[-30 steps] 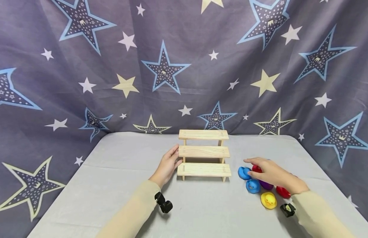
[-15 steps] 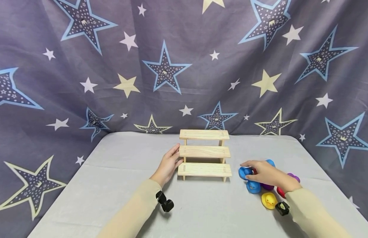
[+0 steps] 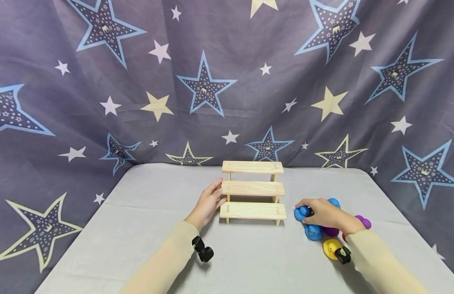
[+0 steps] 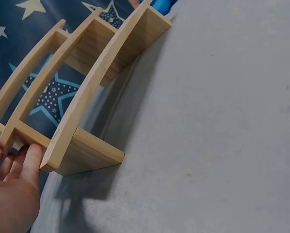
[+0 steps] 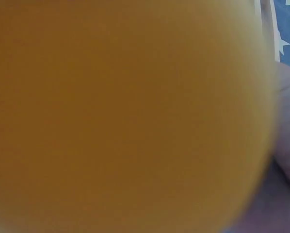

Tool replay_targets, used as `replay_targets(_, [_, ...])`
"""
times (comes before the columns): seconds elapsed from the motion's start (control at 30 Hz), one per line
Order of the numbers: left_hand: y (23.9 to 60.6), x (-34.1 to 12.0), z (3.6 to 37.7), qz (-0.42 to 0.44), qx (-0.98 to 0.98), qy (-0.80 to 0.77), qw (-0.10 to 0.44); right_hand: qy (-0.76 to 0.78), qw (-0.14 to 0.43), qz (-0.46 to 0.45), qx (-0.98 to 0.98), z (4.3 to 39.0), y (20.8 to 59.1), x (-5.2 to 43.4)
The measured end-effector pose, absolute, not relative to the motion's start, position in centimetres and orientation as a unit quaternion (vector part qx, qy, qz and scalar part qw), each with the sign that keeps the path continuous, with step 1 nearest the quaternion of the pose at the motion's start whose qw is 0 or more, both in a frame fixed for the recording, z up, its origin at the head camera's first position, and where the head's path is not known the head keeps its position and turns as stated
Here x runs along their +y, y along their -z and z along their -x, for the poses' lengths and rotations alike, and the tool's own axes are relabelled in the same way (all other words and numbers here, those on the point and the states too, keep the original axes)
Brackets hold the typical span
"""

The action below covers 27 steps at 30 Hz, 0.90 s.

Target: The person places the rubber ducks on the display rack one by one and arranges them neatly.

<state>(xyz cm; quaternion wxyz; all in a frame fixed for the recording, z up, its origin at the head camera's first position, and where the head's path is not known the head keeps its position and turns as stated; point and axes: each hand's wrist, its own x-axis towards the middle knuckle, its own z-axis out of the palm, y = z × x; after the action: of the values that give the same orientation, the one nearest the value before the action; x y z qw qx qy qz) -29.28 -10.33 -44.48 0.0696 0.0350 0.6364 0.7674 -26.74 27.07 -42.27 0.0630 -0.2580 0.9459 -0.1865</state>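
Observation:
A three-tier wooden display stand (image 3: 253, 188) stands on the cloth-covered table. My left hand (image 3: 208, 203) holds it by its left side, at the middle tier. In the left wrist view, the thumb and fingers of the left hand (image 4: 14, 194) lie on either side of its wooden frame. Off to the right, my right hand (image 3: 326, 213) pinches a blue rubber duck (image 3: 304, 211) between thumb and fingers. Just in front of that duck sits another blue duck (image 3: 313, 232). A yellow duck (image 3: 330, 247), partly covered by the wrist camera, fills the right wrist view as a blur (image 5: 130, 116).
Around the right hand lie a purple duck (image 3: 330, 231), another purple one (image 3: 364, 221) and a blue one (image 3: 334, 202), with a bit of red beside the sleeve. A star-patterned curtain (image 3: 227, 81) rises behind the table (image 3: 138, 228).
My right hand has moved slightly left and down onto the blue duck, its thumb and fingers closing around it. The right wrist camera now overlaps the yellow duck. The left hand stays at the stand.

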Motion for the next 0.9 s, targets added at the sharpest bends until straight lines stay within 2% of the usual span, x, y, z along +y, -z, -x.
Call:
replay_targets(0.47, [44.6, -10.2, 29.3, -0.034, 0.631, -0.772, 0.070, 0.178, 0.046, 0.258, 0.948, 26.6, 41.6, 27.3])
replay_targets(0.9, [44.7, -10.2, 29.4, -0.027, 0.632, -0.772, 0.069, 0.200, -0.019, 0.269, 0.942, 26.4, 38.8, 27.8])
